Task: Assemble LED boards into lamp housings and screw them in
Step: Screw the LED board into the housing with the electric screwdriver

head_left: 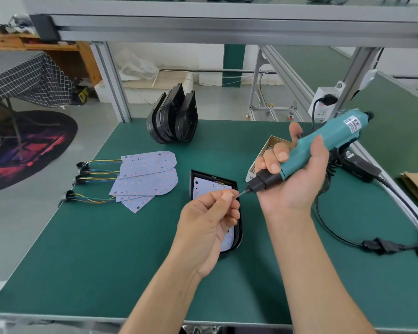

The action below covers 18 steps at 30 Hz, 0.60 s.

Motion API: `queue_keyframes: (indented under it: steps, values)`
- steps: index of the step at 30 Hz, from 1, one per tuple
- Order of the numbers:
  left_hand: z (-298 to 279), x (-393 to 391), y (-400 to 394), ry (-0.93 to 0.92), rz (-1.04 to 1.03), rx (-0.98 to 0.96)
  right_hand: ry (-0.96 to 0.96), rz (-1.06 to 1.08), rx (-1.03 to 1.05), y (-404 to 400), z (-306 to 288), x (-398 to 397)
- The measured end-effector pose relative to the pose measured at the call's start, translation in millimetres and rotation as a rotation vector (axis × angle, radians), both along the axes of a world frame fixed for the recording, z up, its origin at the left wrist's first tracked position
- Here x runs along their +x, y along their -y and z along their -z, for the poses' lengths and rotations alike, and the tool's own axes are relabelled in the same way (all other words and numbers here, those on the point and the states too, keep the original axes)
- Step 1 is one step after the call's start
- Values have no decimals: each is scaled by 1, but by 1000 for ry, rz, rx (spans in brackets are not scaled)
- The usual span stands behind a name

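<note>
Screw [233,194] pinched in left hand [209,227] meets the bit of the screwdriver [307,154] the right hand [292,174] grips above the housing [238,227]; seat it squarely first.

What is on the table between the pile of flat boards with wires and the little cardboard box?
In the head view, the open black lamp housing with an LED board inside lies between the pile of boards and the cardboard box.

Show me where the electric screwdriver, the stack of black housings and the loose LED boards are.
electric screwdriver [323,143]: head view, on its teal body.
stack of black housings [173,115]: head view, on the middle housing.
loose LED boards [146,177]: head view, on the pale face of an upper board.
</note>
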<state>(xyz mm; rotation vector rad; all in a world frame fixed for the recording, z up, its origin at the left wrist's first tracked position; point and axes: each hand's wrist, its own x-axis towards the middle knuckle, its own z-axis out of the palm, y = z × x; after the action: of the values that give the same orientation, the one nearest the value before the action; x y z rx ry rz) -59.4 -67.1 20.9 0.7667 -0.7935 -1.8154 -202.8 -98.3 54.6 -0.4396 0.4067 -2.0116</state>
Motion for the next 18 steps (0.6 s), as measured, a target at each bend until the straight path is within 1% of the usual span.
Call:
queue_keyframes:
  steps: [9, 18]
  values:
    - [4, 0, -1, 92, -8, -50, 3, 15, -9, 1, 0, -2]
    - [5, -3, -2, 152, -35, -35, -29, 25, -10, 1, 3, -2]
